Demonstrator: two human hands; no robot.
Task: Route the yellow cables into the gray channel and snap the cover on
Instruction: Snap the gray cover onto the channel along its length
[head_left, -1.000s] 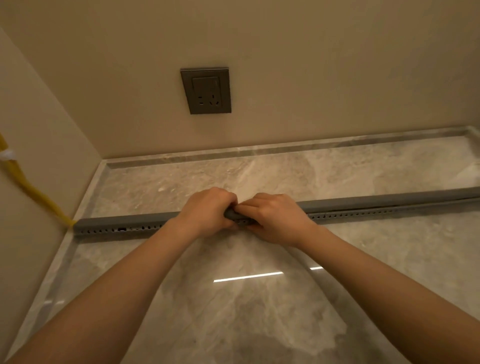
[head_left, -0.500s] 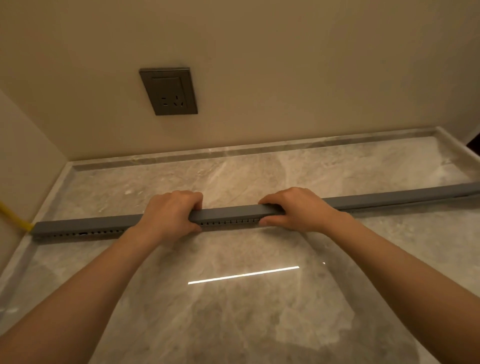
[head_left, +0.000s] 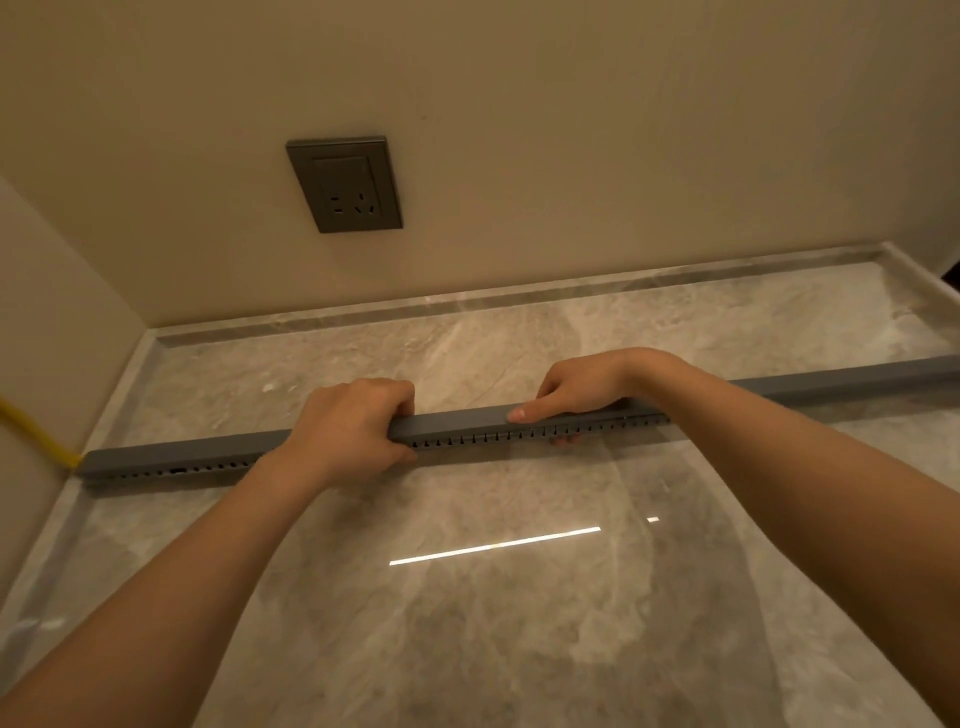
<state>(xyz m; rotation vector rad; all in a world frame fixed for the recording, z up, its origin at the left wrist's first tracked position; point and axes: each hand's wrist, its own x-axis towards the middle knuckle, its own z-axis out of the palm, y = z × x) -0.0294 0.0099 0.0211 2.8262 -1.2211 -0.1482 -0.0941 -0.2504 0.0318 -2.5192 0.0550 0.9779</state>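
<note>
A long gray slotted channel (head_left: 176, 462) lies across the marble floor from the left wall to the right edge of view, with its gray cover (head_left: 457, 422) on top. My left hand (head_left: 348, 428) wraps over the channel near its middle, thumb on the near side. My right hand (head_left: 587, 387) grips it a little farther right, fingers behind it and thumb pressing on the cover. A yellow cable (head_left: 36, 434) runs down the left wall into the channel's left end. Inside the channel the cables are hidden.
A gray wall socket (head_left: 345, 184) sits on the beige back wall above the floor. A marble skirting strip (head_left: 519, 299) borders the floor at the back and left. A bright light reflection (head_left: 493, 545) lies on the glossy floor near me.
My two hands, touching a second ago, have slid apart along the cover; the right hand has moved farther right. My view has shifted slightly.
</note>
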